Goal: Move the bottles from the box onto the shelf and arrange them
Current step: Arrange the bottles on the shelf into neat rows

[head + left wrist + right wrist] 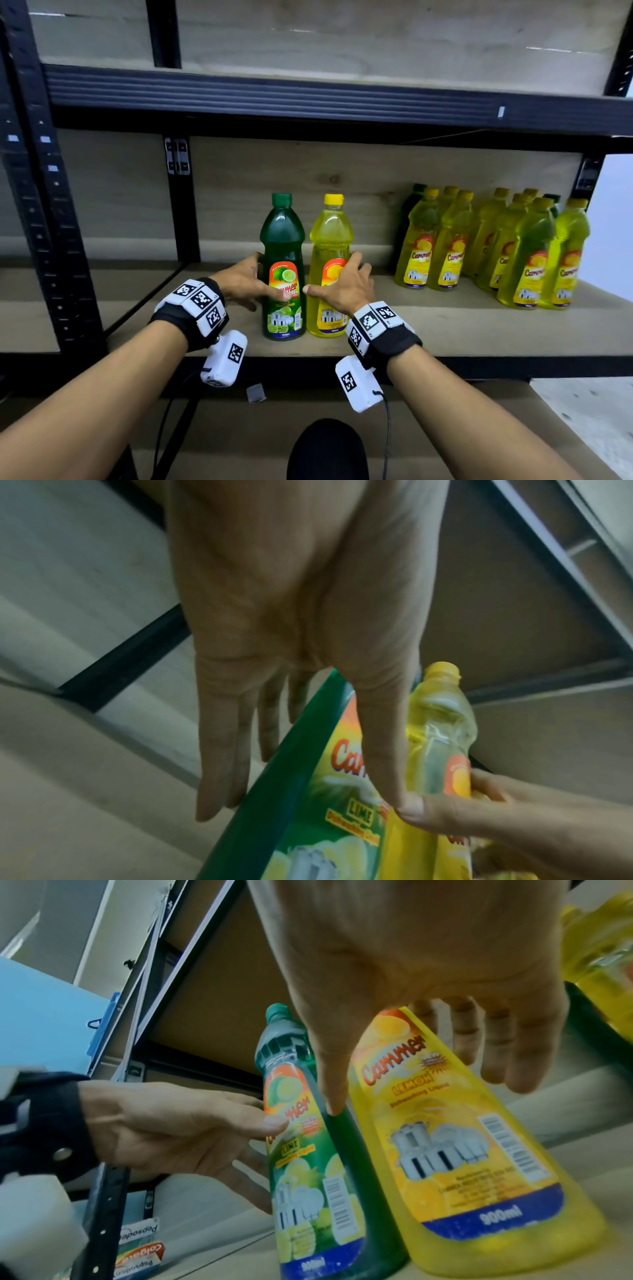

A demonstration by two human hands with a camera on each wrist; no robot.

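On the shelf [445, 329], a green bottle [283, 270] and a yellow bottle [329, 270] stand upright, touching. The left hand [245, 282] lies against the green one with fingers straight and thumb on its label; the right hand [346, 286], fingers spread and relaxed, touches the yellow one. A cluster of bottles [493, 250] stands farther right.

Two bottles [305, 270] side by side on shelf [428, 329]

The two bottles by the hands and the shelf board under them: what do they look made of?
Green bottle: looks like clear glossy plastic, liquid showing through, glossy printed label. Yellow bottle: the same, translucent with bright reflections and a yellow cap. Shelf board: pale, matte, wood-grain surface, possibly laminated chipboard; its frame is dark and looks like painted metal.
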